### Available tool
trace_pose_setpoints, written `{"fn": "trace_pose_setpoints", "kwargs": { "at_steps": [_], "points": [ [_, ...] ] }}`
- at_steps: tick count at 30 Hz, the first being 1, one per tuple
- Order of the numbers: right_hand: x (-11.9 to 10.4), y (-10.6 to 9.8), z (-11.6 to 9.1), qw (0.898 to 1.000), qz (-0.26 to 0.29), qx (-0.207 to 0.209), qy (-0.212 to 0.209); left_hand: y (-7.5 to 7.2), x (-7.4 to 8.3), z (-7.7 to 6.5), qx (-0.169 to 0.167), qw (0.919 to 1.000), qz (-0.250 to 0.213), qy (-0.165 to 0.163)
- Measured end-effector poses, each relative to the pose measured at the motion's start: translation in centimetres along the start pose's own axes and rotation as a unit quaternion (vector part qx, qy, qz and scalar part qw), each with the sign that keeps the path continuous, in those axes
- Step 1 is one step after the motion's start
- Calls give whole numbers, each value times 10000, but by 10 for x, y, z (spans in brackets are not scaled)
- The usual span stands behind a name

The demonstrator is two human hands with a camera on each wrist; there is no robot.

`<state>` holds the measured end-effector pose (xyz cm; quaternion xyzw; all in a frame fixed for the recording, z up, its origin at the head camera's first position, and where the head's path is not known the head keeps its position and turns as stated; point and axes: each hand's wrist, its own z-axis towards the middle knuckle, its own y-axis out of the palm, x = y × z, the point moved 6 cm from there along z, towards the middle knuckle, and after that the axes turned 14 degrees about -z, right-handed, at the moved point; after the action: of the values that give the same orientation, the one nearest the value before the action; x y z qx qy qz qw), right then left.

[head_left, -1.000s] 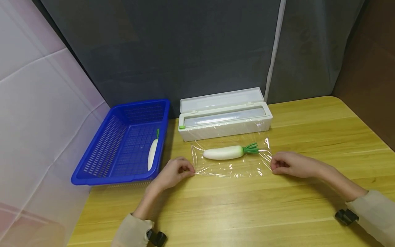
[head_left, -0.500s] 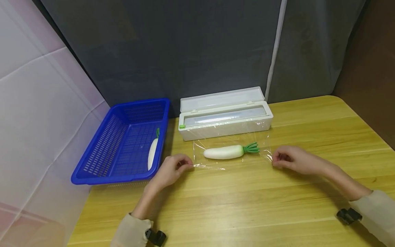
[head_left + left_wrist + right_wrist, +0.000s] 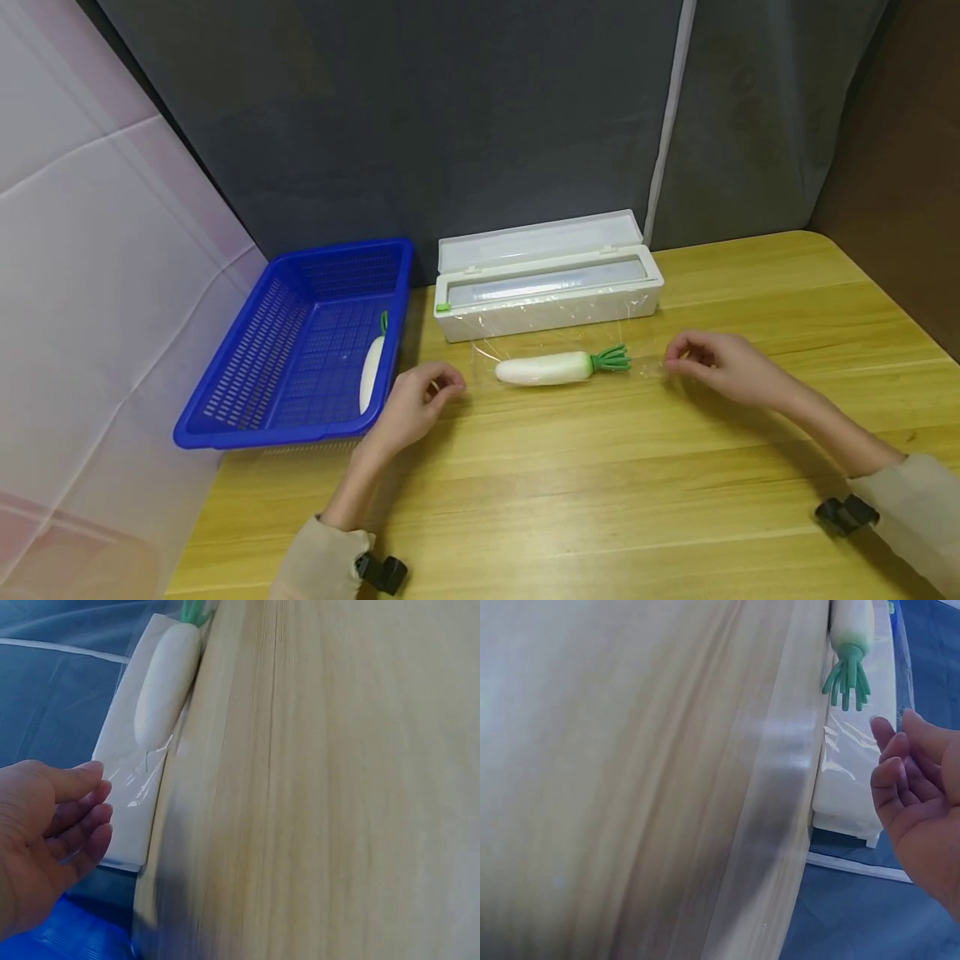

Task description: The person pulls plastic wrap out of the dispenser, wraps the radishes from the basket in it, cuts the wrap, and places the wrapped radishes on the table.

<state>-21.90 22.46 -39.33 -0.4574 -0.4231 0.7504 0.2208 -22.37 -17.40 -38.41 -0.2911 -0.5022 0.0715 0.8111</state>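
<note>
Either side of the radish [image 3: 543,369], left hand [image 3: 420,402] and right hand [image 3: 720,365], fingers curled, pinch clear film [image 3: 577,338].

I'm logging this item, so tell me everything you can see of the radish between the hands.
The radish is white, long, smooth and plump, with pale green where it meets its short green stalks; a thin tail shows at its other end. It looks whole. It lies lengthwise above the table, in front of the white box, stalks toward the right hand. Clear film surrounds it; which faces it touches, I can't tell. Neither hand touches it.
</note>
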Motion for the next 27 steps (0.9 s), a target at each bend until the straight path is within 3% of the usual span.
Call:
{"fn": "trace_pose_setpoints", "kwargs": {
  "at_steps": [5, 17, 27],
  "points": [
    [4, -4, 2, 9997, 96, 178, 170, -1, 0, 2, 255, 9997, 39, 11],
    [10, -2, 10, 9969, 435, 119, 644, 0, 3, 11, 769, 9962, 305, 265],
    [16, 2, 16, 9948, 540, 27, 865, 3, 2, 19, 952, 9948, 346, 143]
  ]
}}
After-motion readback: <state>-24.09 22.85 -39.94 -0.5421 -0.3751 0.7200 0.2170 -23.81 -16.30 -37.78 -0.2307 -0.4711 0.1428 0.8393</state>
